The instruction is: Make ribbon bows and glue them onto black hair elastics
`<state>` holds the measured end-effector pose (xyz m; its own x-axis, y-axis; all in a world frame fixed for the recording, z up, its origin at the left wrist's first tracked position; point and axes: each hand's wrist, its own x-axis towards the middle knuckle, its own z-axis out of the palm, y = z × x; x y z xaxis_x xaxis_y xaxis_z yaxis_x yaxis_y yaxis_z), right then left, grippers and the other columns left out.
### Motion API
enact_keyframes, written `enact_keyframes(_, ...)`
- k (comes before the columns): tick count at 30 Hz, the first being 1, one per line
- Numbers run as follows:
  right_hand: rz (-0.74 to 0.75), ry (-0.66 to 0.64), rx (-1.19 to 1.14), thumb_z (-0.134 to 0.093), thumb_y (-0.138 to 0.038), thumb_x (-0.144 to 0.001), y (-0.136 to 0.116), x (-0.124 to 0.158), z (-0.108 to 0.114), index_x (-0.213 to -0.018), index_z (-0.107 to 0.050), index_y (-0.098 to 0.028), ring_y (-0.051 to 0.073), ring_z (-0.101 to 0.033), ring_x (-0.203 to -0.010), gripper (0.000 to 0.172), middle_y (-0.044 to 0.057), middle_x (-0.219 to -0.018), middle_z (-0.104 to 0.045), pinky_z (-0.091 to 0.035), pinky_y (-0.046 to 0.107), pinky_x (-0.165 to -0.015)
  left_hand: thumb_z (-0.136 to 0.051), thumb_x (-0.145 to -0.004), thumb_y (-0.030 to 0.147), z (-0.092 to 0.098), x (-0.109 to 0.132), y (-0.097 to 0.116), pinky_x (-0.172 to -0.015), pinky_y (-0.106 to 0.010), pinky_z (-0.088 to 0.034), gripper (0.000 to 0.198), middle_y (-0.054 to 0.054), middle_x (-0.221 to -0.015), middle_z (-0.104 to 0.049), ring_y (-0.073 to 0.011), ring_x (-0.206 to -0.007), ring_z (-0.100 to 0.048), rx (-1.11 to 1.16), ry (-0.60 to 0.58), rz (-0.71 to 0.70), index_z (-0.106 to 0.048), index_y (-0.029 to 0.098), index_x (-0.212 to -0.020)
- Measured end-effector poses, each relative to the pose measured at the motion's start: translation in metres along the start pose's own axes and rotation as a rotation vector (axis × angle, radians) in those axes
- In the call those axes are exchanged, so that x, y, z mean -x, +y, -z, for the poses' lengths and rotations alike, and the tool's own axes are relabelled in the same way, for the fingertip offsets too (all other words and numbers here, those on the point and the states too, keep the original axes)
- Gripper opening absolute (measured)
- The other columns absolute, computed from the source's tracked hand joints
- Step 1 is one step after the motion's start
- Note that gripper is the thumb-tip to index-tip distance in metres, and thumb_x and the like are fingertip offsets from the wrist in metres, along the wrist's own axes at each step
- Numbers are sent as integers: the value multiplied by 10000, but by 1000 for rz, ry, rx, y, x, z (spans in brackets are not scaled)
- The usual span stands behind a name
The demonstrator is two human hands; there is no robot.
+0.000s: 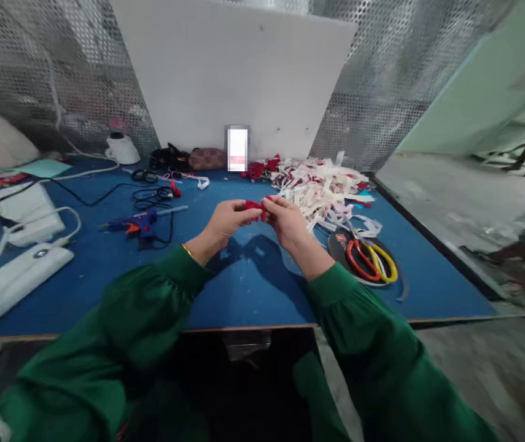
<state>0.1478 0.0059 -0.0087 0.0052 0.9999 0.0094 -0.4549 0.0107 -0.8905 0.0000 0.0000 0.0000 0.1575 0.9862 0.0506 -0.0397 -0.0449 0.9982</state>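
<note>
Both my hands meet above the middle of the blue table (244, 288), pinching a small red fabric piece (257, 207) between them. My left hand (228, 220) grips its left end with closed fingers. My right hand (285, 220) pinches the right end, fingers curled. Both arms wear green sleeves, and a gold bangle sits on my left wrist.
A heap of pale ribbon strips (317, 184) lies right of my hands. Red- and yellow-handled scissors (370, 259) rest on a dark disc. A blue glue gun (136, 224) and black cables lie to the left, with white devices (27, 270) further left. A white board (234, 80) stands behind.
</note>
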Motion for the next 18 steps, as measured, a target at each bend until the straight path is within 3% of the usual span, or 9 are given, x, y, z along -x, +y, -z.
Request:
enact_keyframes(5,3,48,2,-865,-377,-547,-4,-2,4,-703,-645,-208,86,-448,-541,318,-71,-561,-532,-349,245,-544,-868,-590,404,1,2,1,-596,-261,-388,308,-1,-613,-627,-105,-581,-520,90,97,-8,-712,158,-688)
enact_keyframes(12,40,-21,201,-849,-385,-594,-4,4,1,-694,-691,-196,90,-438,-554,265,-50,-576,-564,-319,263,-554,-863,-578,381,-1,1,3,-611,-266,-408,292,-11,-611,-633,-107,-588,-521,78,135,-56,-712,147,-664)
enact_keyframes(18,-103,61,1,-849,-324,-585,2,1,1,-676,-648,-195,104,-473,-544,255,-31,-590,-599,-356,264,-534,-856,-558,322,-8,3,1,-603,-264,-414,256,8,-592,-620,-104,-577,-506,24,120,-110,-674,156,-627)
